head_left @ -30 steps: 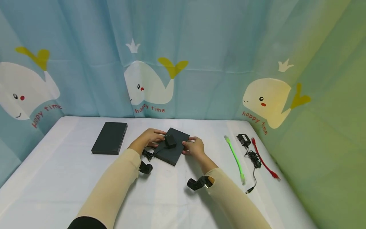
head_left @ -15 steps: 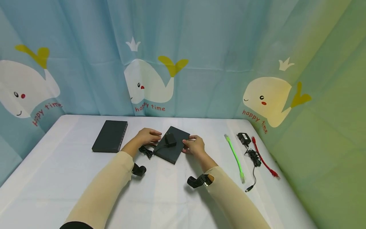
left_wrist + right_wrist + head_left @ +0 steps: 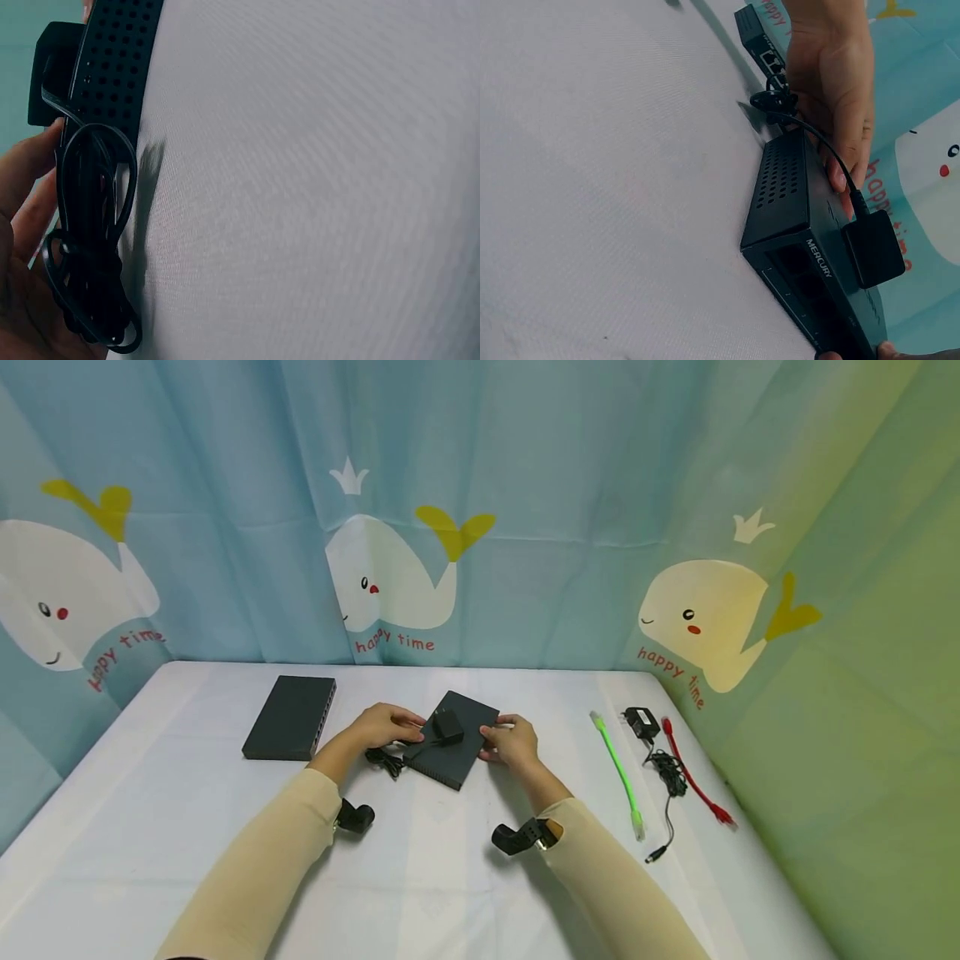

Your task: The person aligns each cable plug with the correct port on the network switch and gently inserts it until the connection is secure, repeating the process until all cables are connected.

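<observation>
Since the earlier frame, left arm had drawn back toward 7 o'clock; switch barely shifted.

Head view: switch [image 3: 452, 740], black, rigid box, lay mid-table [image 3: 187, 877], adapter [image 3: 447, 725] resting on top. Left hand [image 3: 382, 725] at its 9 o'clock edge, fingers relaxed and extended toward the adapter; right hand [image 3: 512, 743] at 3 o'clock, fingers curled on the edge. Judged light, stiff, smooth; best taken by the long sides, adapter liable to slide off. Second switch [image 3: 290, 717] at 9 o'clock, well apart; green cable [image 3: 618, 771], red cable [image 3: 692, 785] and spare adapter [image 3: 641, 722] at 3 o'clock.

Left wrist view: coiled cord [image 3: 90, 247] lay against palm and vented side.

Right wrist view: cord trailed from adapter under left fingers [image 3: 840, 142]; snag risk.
</observation>
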Motion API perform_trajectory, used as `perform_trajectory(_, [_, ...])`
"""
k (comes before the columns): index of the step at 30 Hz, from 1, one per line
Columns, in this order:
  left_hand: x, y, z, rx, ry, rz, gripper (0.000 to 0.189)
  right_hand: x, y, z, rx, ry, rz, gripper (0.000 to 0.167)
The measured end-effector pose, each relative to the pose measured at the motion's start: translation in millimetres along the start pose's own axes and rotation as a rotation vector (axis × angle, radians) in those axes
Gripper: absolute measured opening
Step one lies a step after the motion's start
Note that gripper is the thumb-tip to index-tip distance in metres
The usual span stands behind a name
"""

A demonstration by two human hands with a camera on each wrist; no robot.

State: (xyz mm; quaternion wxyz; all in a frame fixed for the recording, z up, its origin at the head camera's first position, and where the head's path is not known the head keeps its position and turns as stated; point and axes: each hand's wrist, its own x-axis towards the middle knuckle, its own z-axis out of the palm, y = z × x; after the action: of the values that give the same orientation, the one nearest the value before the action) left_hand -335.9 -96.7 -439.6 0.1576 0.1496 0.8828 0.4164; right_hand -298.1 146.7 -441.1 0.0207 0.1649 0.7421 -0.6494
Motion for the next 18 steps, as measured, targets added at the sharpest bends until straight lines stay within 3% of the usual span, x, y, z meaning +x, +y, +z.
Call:
perform_trajectory(10, [5.7,0.5,-2.9,-0.065,-0.03,-0.03,0.039,-4.0,2,4,0.036,0.027,-0.017,0.044])
perform_trajectory(18, [15.6,5.5,-12.7,-0.123,-0.113,-0.053,0.04,-9.4,3,11,0.082,0.064,-0.041,0.042])
